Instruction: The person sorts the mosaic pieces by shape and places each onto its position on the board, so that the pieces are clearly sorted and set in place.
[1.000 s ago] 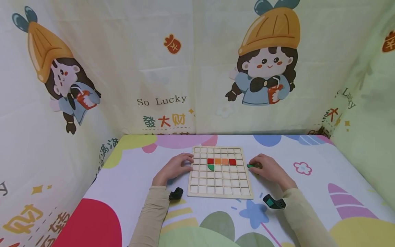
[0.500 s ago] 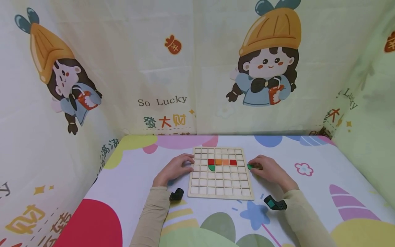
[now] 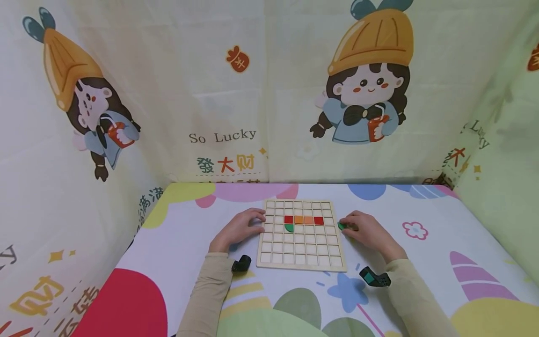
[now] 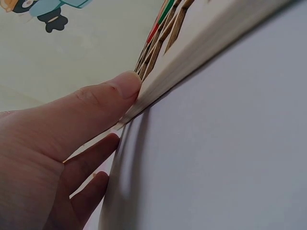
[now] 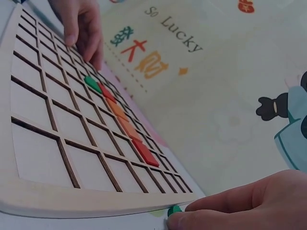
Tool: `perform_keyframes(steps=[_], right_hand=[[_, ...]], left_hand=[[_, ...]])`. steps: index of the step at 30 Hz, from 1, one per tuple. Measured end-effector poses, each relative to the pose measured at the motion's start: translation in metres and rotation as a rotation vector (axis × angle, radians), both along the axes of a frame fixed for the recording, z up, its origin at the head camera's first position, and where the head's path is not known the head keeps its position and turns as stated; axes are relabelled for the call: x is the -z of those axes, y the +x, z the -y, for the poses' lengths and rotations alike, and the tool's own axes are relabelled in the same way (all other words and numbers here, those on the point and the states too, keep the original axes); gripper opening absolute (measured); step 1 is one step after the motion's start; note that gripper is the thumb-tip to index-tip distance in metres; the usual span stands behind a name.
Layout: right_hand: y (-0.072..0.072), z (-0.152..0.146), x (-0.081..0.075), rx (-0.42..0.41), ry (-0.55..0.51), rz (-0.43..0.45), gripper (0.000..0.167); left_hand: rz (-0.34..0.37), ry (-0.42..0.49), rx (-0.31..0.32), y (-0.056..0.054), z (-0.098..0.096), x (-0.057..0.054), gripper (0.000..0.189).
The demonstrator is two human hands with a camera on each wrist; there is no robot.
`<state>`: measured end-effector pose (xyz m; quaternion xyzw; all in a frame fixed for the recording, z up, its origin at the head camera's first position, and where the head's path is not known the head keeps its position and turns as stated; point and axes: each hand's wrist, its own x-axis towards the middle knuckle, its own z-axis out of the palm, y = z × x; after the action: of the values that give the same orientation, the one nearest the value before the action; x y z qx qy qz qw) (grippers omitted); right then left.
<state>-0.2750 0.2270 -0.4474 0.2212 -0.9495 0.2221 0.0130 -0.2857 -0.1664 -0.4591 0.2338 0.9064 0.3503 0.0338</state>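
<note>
At the bottom of the head view, two beige sleeves (image 3: 208,290) reach in from below, each with a small black device (image 3: 242,264) beside its cuff; a printed blue star (image 3: 348,292) lies between them on the patterned tablecloth (image 3: 181,238). Above it, just below and right of the frame's middle, a pale wooden grid board (image 3: 299,249) lies flat. The left hand (image 3: 240,229) sits at the board's left side, thumb touching the edge, fingers loosely extended and spread. Off the right side, the right hand (image 3: 366,229) pinches a small green piece (image 3: 340,225) between thumb and fingers, just beside the board; the right wrist view shows it at lower right. On the board, a green quarter-round tile (image 3: 289,228) sits directly below the left end of a row in the upper part of the grid: a red tile (image 3: 288,219), two orange tiles (image 3: 299,220), then another red tile (image 3: 318,220). Behind the table hangs a cream backdrop (image 3: 290,93), with "So Lucky" lettering (image 3: 222,136) left of centre and an orange-capped cartoon figure (image 3: 368,89) at upper right.
</note>
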Motion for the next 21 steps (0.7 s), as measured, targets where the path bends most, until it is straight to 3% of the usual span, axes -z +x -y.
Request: perform_keyframes(steps=[10,21], right_hand=[[0.002,0.005,-0.008,0.082,-0.070,-0.056,0.027],[0.010,0.026,-0.018,0.046,-0.182,-0.136,0.027]], left_hand=[[0.017,0.001,-0.011,0.000,-0.001,-0.003,0.024],[0.006,-0.005,-0.011,0.000,-0.001,-0.001,0.023]])
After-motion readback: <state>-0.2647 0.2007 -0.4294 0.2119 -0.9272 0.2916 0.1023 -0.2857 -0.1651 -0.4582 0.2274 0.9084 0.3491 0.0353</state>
